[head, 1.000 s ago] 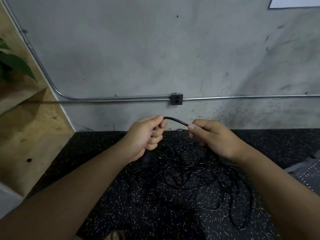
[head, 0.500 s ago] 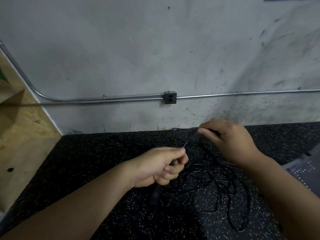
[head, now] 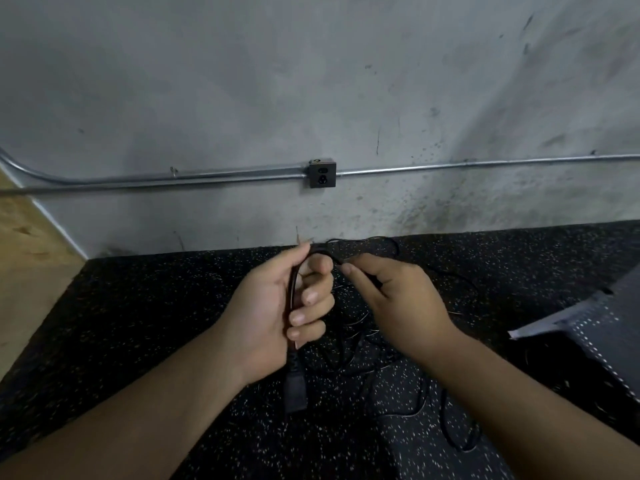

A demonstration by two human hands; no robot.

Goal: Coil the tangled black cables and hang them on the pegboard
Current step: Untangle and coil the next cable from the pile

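And there it was: the left hand (head: 270, 320) wrapped round the black power cable (head: 292, 292) just above its plug (head: 295, 391), fingers curled in on the cord, with the plug dangling clear at six o'clock below the fist. The cord arched over the top of that hand towards one o'clock, where the right hand (head: 394, 306) pinched it between thumb and forefinger, the two hands nearly touching. The rest of the tangle (head: 356, 336) lay loose on the speckled rubber mat (head: 138, 323), under the right hand and out to five o'clock, and a thin strand ran up near the wall at twelve. A perforated panel (head: 595, 327), probably the pegboard, showed at three o'clock. First loop barely begun, by my reckoning. To do it well, the left hand wanted to be the anchor, holding every turn the same size, while the right fed cord in with a slight twist so it lay flat. Any knot needed shaking out before it reached the fist
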